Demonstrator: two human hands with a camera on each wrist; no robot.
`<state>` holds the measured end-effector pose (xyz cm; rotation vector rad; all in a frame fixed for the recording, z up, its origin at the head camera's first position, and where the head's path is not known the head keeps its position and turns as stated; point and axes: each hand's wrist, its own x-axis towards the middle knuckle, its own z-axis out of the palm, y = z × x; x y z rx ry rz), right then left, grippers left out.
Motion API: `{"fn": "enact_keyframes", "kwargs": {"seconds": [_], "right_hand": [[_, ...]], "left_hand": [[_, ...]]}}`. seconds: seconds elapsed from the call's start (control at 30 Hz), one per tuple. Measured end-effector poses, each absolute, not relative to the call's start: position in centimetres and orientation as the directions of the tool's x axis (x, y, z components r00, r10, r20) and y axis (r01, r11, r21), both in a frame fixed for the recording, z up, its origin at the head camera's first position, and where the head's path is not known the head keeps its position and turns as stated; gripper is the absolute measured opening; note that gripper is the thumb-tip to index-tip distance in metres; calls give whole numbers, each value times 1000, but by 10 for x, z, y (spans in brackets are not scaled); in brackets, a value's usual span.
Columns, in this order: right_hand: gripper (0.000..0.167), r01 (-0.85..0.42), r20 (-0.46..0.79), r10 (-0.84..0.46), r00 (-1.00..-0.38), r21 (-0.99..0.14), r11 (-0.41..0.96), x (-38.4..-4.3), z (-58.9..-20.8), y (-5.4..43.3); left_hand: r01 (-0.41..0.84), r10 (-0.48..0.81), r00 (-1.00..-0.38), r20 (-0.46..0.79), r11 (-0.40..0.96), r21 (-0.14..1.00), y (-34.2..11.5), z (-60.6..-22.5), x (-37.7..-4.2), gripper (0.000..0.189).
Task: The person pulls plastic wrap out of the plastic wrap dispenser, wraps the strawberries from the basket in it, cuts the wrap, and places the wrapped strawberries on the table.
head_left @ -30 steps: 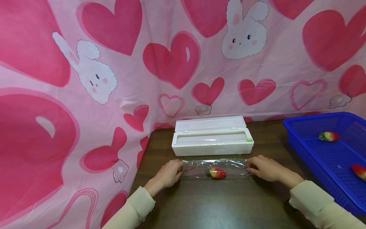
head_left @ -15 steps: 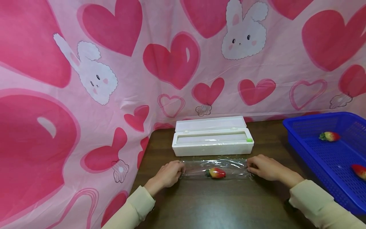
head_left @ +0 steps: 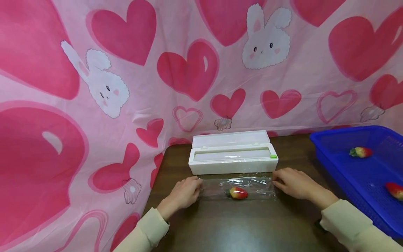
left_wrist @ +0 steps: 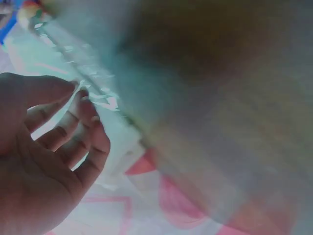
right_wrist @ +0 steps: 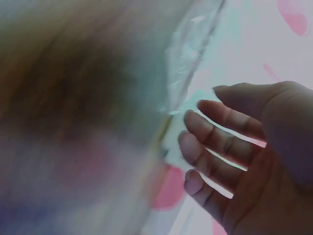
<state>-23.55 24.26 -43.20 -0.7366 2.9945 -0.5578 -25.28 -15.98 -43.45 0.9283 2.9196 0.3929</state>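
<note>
A strip of clear cling film point(head_left: 258, 185) lies across the dark table over one red and yellow strawberry point(head_left: 238, 193). At its left end my left hand point(head_left: 185, 190) pinches the film's edge between thumb and fingertips. The left wrist view shows that left hand point(left_wrist: 63, 132) with crinkled film at its fingertips. My right hand point(head_left: 292, 180) is at the film's right end, fingers loosely bent. In the right wrist view the right hand point(right_wrist: 239, 147) has its thumb apart from the fingers, and the film's edge shows beyond the fingertips.
A white cling film dispenser box point(head_left: 233, 168) with a raised lid and a green slider point(head_left: 273, 156) stands just behind the film. To the right is a blue plastic basket point(head_left: 333, 168) holding two strawberries point(head_left: 361, 152). A pink heart-patterned cloth point(head_left: 185, 115) hangs behind and left of the table.
The right hand has let go of the film's right end and lifted slightly. The left hand stays at the left end. The head view has tilted up a little.
</note>
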Motion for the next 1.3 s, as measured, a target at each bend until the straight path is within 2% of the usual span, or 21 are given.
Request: {"fn": "enact_keyframes", "kwargs": {"seconds": [0.1,0.2,0.33,0.43,0.57,0.73,0.87,1.1,1.3], "right_hand": [[8,-505,142,-491,-860,-384,773,-231,-426,227],[6,-594,204,-568,-797,-436,677,-231,-423,210],[9,-638,191,-648,-737,-515,573,-234,-428,190],[11,-606,127,-661,-740,-554,571,-236,-438,184],[17,-540,71,-617,-784,-568,621,-235,-450,190],[19,-462,57,-525,-849,-561,687,-233,-452,208],[19,-433,41,-491,-870,-537,724,-232,-450,220],[19,-438,29,-509,-860,-554,708,-226,-439,221],[23,-501,57,-614,-787,-640,583,-230,-440,196]], "left_hand": [[589,604,-795,46,752,296,-149,-427,-249,10],[628,655,-754,40,702,335,-133,-424,-248,11],[670,709,-705,22,656,348,-112,-429,-253,10],[678,719,-694,-12,660,325,-104,-436,-257,10],[637,688,-721,-82,704,312,-105,-441,-260,12],[607,659,-747,-84,729,317,-123,-438,-261,14],[598,650,-757,-66,729,332,-139,-437,-259,15],[624,674,-739,-11,690,367,-140,-432,-250,14],[662,730,-682,-39,639,392,-120,-430,-250,15]]}}
